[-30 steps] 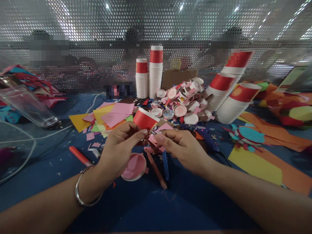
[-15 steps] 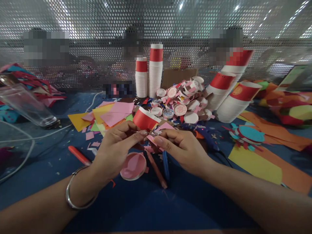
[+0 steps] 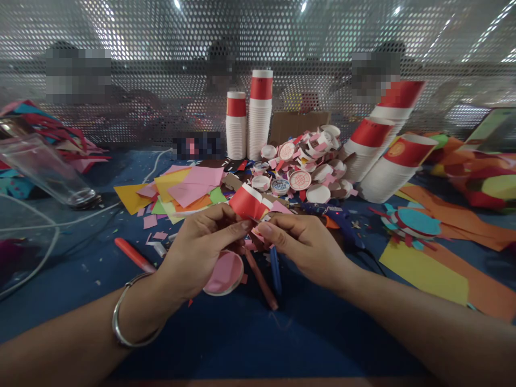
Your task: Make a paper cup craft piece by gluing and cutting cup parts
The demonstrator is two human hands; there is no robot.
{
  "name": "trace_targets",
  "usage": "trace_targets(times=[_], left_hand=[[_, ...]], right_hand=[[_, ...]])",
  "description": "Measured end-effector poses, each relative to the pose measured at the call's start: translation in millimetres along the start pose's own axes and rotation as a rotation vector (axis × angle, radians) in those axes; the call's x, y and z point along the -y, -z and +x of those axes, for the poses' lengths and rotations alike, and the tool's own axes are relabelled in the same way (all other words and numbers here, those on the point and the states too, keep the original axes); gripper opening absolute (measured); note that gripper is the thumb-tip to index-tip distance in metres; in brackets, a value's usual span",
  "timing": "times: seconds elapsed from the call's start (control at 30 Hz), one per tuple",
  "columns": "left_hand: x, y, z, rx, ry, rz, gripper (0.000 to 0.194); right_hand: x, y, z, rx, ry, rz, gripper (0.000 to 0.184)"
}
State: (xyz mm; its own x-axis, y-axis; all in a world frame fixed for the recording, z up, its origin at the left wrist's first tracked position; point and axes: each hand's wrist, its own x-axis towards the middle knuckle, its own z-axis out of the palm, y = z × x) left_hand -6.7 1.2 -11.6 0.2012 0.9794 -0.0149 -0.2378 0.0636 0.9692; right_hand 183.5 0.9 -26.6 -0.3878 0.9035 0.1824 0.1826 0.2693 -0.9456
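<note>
Left hand (image 3: 201,239): pinching red cup piece (image 3: 245,201), near edge
Right hand (image 3: 304,242): fingers closed by its right end, contents unclear
Long axis: crosswise, nearer left hand

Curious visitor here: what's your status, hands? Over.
Left hand pinching red-and-white cup piece. Right hand pinched close beside it, contents unclear. Pink round piece partly hidden behind left hand.

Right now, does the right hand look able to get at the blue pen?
Probably yes: the blue pen lies beside the right hand, its near end uncovered, though that hand seems busy pinching the red-and-white piece.
</note>
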Motion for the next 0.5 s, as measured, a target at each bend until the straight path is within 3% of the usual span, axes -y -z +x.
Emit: trace_targets(times=[0.27,0.5], left_hand=[[1.9,0.7,-3.7,-0.031,0.03,0.003,0.017],[-2.3,1.7,-4.0,-0.1,0.057,-0.134,0.018]], right_hand=[[-2.4,-0.9,2.5,0.016,-0.009,0.111,0.054],[-6.3,-0.2,3.8,0.019,-0.049,0.131,0.055]])
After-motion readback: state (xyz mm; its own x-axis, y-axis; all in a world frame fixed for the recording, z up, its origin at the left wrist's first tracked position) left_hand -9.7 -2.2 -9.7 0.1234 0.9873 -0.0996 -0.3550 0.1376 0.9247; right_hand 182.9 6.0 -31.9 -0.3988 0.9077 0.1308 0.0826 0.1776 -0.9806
